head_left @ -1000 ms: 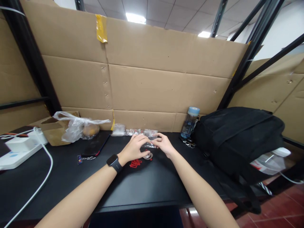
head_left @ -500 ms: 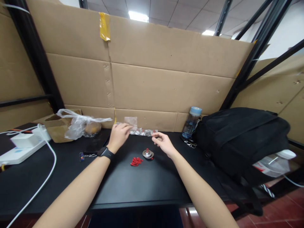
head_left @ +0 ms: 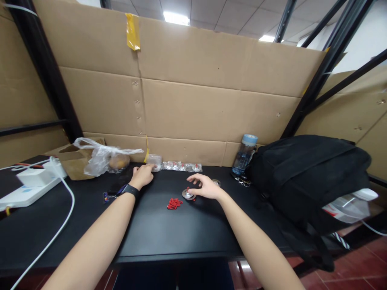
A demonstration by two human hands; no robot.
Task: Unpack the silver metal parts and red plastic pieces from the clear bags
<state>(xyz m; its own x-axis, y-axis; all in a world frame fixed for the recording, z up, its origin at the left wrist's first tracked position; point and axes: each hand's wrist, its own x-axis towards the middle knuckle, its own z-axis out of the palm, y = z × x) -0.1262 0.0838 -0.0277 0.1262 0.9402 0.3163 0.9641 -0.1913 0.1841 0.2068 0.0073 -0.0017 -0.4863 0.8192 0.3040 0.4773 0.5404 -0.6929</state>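
My left hand (head_left: 143, 176), with a dark watch on its wrist, rests at the back of the table, fingers reaching to a stack of clear plastic bags (head_left: 155, 161). My right hand (head_left: 205, 187) curves over a pair of small metal cymbals (head_left: 186, 195) with red cord loops, its thumb by their rim and its fingers apart. Behind this hand another metal disc (head_left: 217, 182) shows in part. A small heap of red cords (head_left: 174, 204) lies left of the cymbals. Along the cardboard wall sits a row of bagged cymbals (head_left: 182, 166).
To the right stand a water bottle (head_left: 244, 155) and a bulky black backpack (head_left: 308, 177), with keys (head_left: 242, 182) in front of the bottle. At left are a paper bag (head_left: 75, 163), a knotted plastic bag (head_left: 101, 159) and a white power strip (head_left: 30, 191) with its cable.
My left hand moved left and down, and the clear bag by its fingers now lies at the stack. My right hand came nearer, from the bagged row to the cymbals.
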